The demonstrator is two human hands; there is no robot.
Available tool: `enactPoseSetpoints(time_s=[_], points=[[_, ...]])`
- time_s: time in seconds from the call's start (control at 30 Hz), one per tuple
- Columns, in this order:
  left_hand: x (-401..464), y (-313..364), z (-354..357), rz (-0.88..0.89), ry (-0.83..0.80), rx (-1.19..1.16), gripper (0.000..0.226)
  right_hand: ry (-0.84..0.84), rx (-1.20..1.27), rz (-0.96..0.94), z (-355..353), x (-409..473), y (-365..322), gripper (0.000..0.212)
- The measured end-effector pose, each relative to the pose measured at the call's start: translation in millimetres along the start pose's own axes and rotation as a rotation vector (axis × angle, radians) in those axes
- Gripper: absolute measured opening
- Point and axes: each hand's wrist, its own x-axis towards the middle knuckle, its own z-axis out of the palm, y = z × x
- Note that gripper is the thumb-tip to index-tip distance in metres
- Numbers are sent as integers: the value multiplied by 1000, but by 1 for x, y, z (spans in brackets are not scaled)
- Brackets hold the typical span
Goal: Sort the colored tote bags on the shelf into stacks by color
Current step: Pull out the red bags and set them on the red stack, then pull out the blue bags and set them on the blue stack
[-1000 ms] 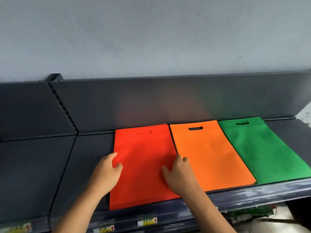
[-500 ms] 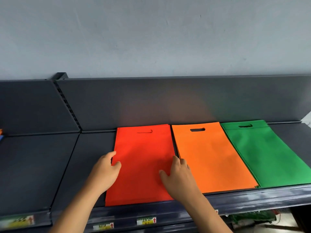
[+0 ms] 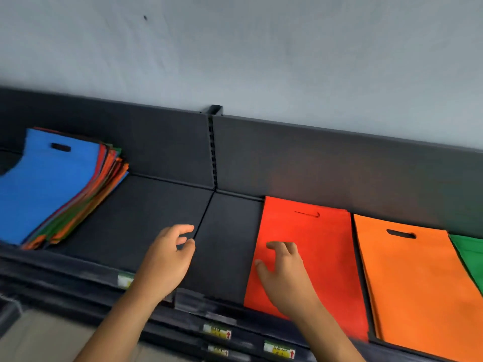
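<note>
Bare shelf (image 3: pixel 146 212) between mixed stack (image 3: pixel 52 186), red bag (image 3: pixel 313 244)

Dark shelf (image 3: pixel 146 212). Mixed pile of bags (image 3: pixel 52 189) far left, blue on top. Red bag (image 3: pixel 321 244), orange bag (image 3: pixel 413 283), green bag (image 3: pixel 470 254) side by side, right. Left hand (image 3: pixel 167 259) loosely curled above bare shelf; right hand (image 3: pixel 285 275) over red bag, holding nothing.

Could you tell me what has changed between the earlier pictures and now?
The left hand has left the red bag and hangs over the bare shelf. The right hand stays over the red bag, fingers now curled. The view swung left, revealing a mixed stack topped by blue. Red, orange and green bags lie as before.
</note>
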Motion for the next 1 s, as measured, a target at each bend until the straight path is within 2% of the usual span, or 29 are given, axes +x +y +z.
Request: enactPoseSetpoints(time_s=[0.33,0.43,0.6,0.77,1.0], points=[[-14,-130,-181,-97,211,-62,24,-241,63,-159,114,-3,-172,48],[-13,-167,-233,-111,282,-63,24,-265,85,-197,154,-10,-225,48],[-10,-211,-308,-127,267,-24,28,-276,99,-224,207,-18,-300,47],[13,-238,-348,-115,235,-3,32,-249,107,-174,227,-13,-334,51],[67,-241,-357,-41,192,-14,30,-154,124,-121,229,32,-340,48]])
